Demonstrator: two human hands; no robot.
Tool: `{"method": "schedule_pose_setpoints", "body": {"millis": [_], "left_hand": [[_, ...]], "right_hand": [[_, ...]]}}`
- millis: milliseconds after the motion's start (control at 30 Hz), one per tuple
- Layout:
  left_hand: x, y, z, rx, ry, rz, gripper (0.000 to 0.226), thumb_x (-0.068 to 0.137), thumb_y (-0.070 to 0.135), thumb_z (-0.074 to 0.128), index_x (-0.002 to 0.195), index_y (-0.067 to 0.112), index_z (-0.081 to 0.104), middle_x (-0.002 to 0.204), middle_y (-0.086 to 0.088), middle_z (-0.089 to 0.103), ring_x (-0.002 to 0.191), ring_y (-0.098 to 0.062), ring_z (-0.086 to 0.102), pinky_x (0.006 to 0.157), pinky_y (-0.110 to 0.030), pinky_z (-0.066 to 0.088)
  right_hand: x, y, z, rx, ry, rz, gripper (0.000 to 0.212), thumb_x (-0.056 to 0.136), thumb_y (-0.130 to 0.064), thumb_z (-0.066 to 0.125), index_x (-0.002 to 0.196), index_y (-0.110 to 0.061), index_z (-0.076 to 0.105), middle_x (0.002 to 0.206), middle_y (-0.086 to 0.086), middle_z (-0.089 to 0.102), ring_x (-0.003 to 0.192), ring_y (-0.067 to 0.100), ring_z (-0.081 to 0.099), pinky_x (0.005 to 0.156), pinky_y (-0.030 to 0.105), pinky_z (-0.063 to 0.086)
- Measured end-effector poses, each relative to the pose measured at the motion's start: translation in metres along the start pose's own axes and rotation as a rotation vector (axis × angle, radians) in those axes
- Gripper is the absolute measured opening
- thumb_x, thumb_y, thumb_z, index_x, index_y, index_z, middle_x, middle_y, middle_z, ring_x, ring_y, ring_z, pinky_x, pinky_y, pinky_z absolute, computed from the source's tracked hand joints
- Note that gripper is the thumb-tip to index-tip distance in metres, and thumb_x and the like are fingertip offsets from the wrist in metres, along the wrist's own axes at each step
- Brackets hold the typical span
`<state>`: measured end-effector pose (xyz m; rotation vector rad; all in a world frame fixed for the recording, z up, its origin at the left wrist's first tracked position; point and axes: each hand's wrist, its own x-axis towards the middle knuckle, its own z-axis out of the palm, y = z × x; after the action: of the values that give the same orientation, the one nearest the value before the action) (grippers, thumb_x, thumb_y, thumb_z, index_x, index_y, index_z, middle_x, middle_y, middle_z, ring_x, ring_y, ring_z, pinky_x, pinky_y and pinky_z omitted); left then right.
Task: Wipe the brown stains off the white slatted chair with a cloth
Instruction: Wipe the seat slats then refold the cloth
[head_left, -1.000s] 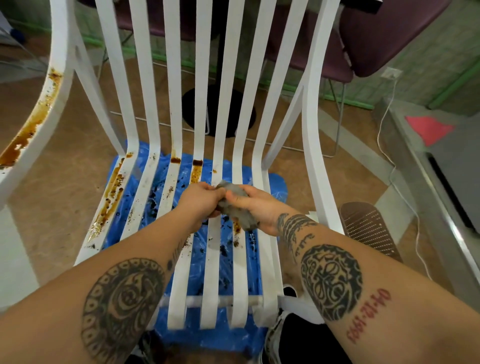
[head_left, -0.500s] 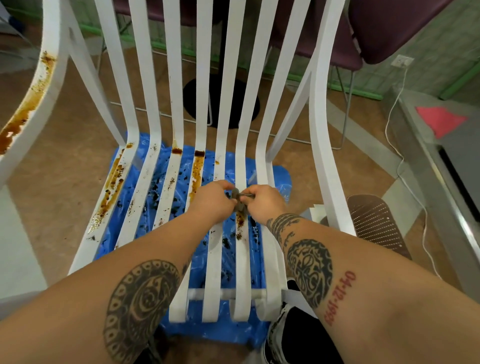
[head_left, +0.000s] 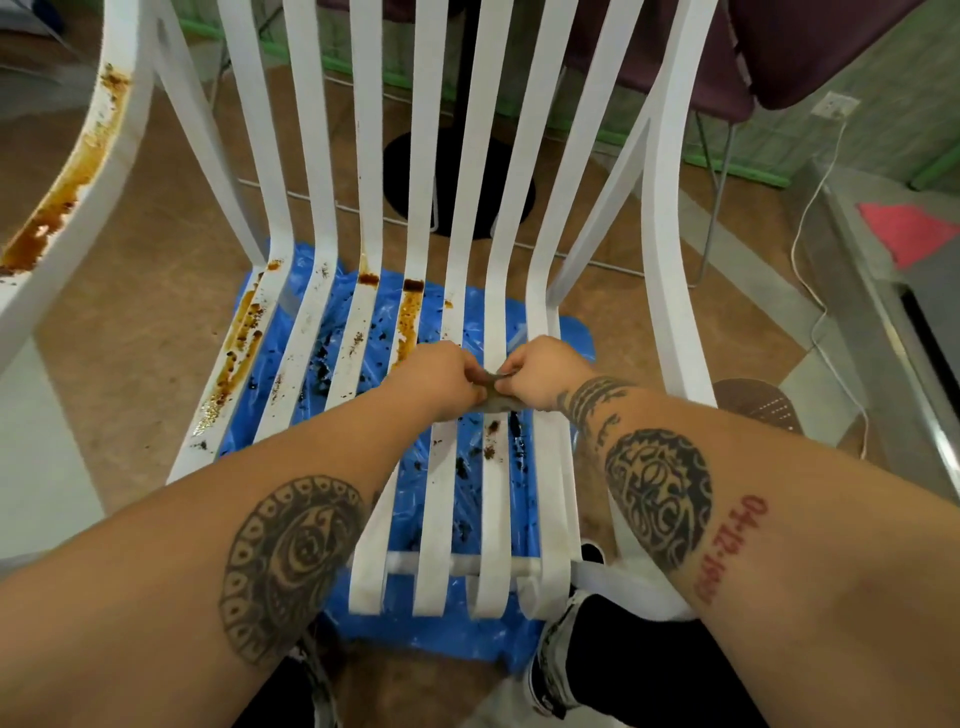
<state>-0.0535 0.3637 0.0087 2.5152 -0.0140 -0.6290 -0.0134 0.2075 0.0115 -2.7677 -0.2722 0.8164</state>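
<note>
The white slatted chair fills the view, its seat slats running toward me. Brown stains streak the leftmost seat slat, another brown streak marks a middle slat, and the left armrest is smeared brown. Small dark spots sit on a right slat below my hands. My left hand and my right hand meet over the seat's middle, both gripping a small grey cloth bunched between them. Most of the cloth is hidden by my fingers.
A blue plastic sheet with dark drips lies on the floor under the seat. Purple chairs and a black table base stand behind. A white cable and a grey unit are at right. My shoes are by the seat's front.
My hands have bunched the cloth tighter between them, so less of it shows. They have shifted slightly away from me along the seat.
</note>
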Motion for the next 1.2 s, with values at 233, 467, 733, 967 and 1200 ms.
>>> {"method": "schedule_pose_setpoints", "body": {"millis": [233,467,733,967,1200], "left_hand": [[-0.014,-0.032,0.012,-0.096,0.210,-0.188,0.030,0.098,0.030,0.063,0.126,0.019,0.066,0.122,-0.009,0.069,0.095,-0.026,0.068,0.087,-0.041,0.060],[-0.014,-0.037,0.016,-0.019,0.184,-0.234,0.015,0.093,0.024,0.066,0.104,0.018,0.074,0.101,-0.007,0.072,0.080,-0.025,0.068,0.075,-0.038,0.062],[-0.018,-0.044,0.016,0.063,0.007,-0.198,0.021,0.097,0.025,0.057,0.105,0.017,0.074,0.096,-0.008,0.068,0.077,-0.025,0.064,0.066,-0.034,0.056],[-0.018,-0.041,0.018,0.103,-0.011,-0.210,0.022,0.098,0.025,0.052,0.097,0.012,0.070,0.097,-0.011,0.069,0.072,-0.023,0.063,0.069,-0.037,0.061],[-0.035,-0.039,0.020,0.097,-0.034,-0.209,0.026,0.096,0.023,0.052,0.106,0.012,0.074,0.096,-0.009,0.071,0.075,-0.025,0.067,0.069,-0.038,0.062]], "right_hand": [[-0.036,0.010,0.056,0.138,0.159,0.031,0.027,0.093,-0.030,0.067,0.119,-0.026,0.073,0.110,0.002,0.072,0.097,0.023,0.067,0.085,0.029,0.054],[-0.021,-0.013,0.018,-0.179,0.069,-0.052,0.021,0.089,-0.029,0.064,0.101,-0.018,0.078,0.097,0.005,0.075,0.084,0.024,0.068,0.078,0.038,0.061],[-0.047,-0.006,0.051,0.002,0.055,0.000,0.031,0.093,-0.022,0.064,0.123,-0.025,0.072,0.121,0.005,0.070,0.102,0.026,0.066,0.088,0.032,0.056],[-0.039,-0.007,0.032,0.033,0.068,0.069,0.025,0.095,-0.032,0.063,0.108,-0.016,0.077,0.104,0.007,0.074,0.092,0.026,0.067,0.085,0.037,0.059],[-0.082,-0.006,0.062,-0.016,-0.012,0.061,0.016,0.087,-0.018,0.065,0.098,-0.018,0.078,0.097,0.004,0.073,0.085,0.025,0.067,0.077,0.035,0.060]]}}
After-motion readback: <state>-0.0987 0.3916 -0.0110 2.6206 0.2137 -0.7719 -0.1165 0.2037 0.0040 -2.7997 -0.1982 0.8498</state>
